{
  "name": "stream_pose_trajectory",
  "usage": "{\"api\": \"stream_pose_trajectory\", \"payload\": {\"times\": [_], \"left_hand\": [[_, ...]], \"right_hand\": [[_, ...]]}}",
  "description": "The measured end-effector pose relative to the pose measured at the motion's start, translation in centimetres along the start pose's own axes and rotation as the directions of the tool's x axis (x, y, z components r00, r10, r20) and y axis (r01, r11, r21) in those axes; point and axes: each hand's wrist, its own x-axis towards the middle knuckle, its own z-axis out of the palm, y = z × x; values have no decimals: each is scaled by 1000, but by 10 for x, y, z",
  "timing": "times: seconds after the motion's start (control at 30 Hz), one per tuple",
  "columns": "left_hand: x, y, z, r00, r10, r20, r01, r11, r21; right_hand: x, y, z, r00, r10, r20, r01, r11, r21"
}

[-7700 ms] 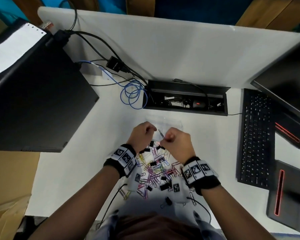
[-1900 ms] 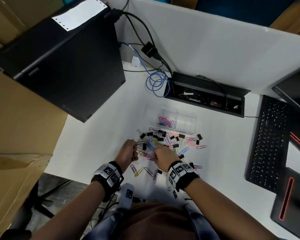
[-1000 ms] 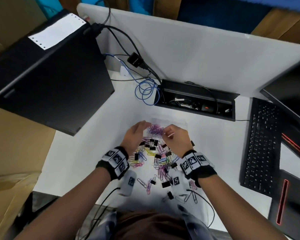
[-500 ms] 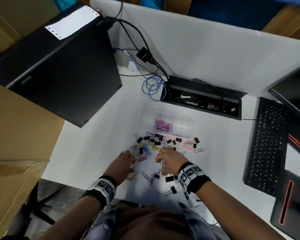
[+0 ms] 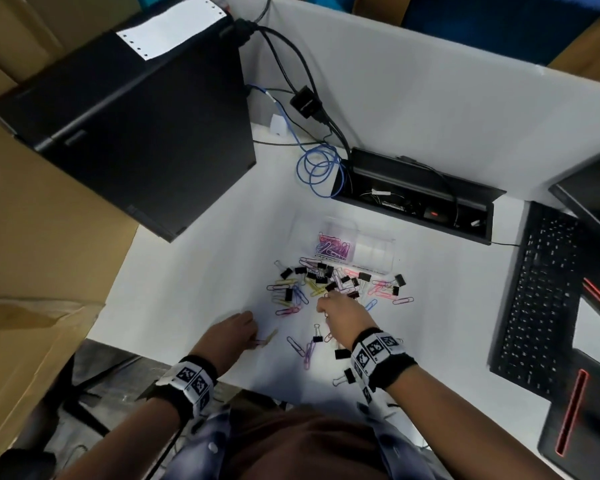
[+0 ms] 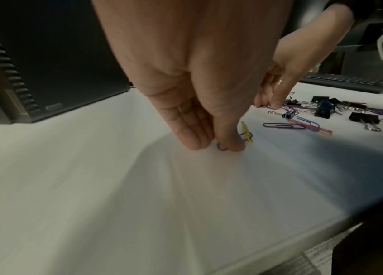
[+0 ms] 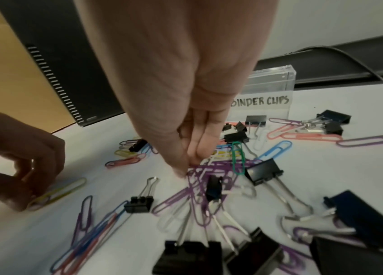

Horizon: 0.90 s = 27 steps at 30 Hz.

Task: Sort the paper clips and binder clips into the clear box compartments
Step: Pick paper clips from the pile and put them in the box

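The clear box [image 5: 374, 252] stands beyond the pile, with purple paper clips [image 5: 333, 245] in its left compartment; its right front reads "BINDER CLIPS" [image 7: 263, 101]. Coloured paper clips and black binder clips [image 5: 336, 284] lie scattered in front of it. My left hand [image 5: 248, 330] is near the table's front edge, its thumb and fingers [image 6: 195, 141] pinching a yellow paper clip [image 7: 61, 190] against the table. My right hand [image 5: 324, 304] reaches into the pile, its fingertips [image 7: 183, 168] pinching a bunch of purple paper clips [image 7: 200, 178].
A black computer case [image 5: 136, 133] lies at the left, with cables [image 5: 319, 171] and an open cable tray [image 5: 413, 199] behind the box. A keyboard [image 5: 541, 296] sits at the right. More binder clips [image 5: 342, 353] lie beside my right wrist.
A second ago both hands were at the box. They have come back toward me: the right into the pile, the left down to the yellow clip near the front edge.
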Motion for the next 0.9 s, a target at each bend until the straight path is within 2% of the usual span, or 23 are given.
{"api": "stream_pose_trajectory", "payload": {"times": [0.13,0.2,0.27,0.37,0.43,0.53,0.63,0.77,0.9], "left_hand": [[11,-4,9,1000,-19,-17,19,1000,13],[15,3,5,1000,-29,6,29,998,-61],[17,15,-1,999,-44,15,46,990,-133],[17,24,-4,989,-149,8,146,954,-260],[20,24,-2,982,-187,-13,175,938,-300],[30,25,-1,980,-169,-103,134,950,-283],[42,26,-4,968,-187,-168,129,943,-306],[58,26,-6,971,-196,-139,159,958,-240],[62,20,-3,981,-141,-130,116,976,-186]], "right_hand": [[4,-3,-6,996,35,-81,-29,997,72],[9,-6,-8,989,24,-144,-10,995,98],[15,-10,-10,988,43,-151,-29,995,91],[22,-13,-8,977,112,-180,-95,990,99],[24,-13,-5,972,116,-204,-104,992,68],[25,-11,0,973,76,-218,-71,997,31],[24,-8,-2,977,44,-209,-33,998,56],[22,-6,-10,988,126,-90,-108,978,181],[22,-2,-12,988,146,-48,-135,973,185]]}}
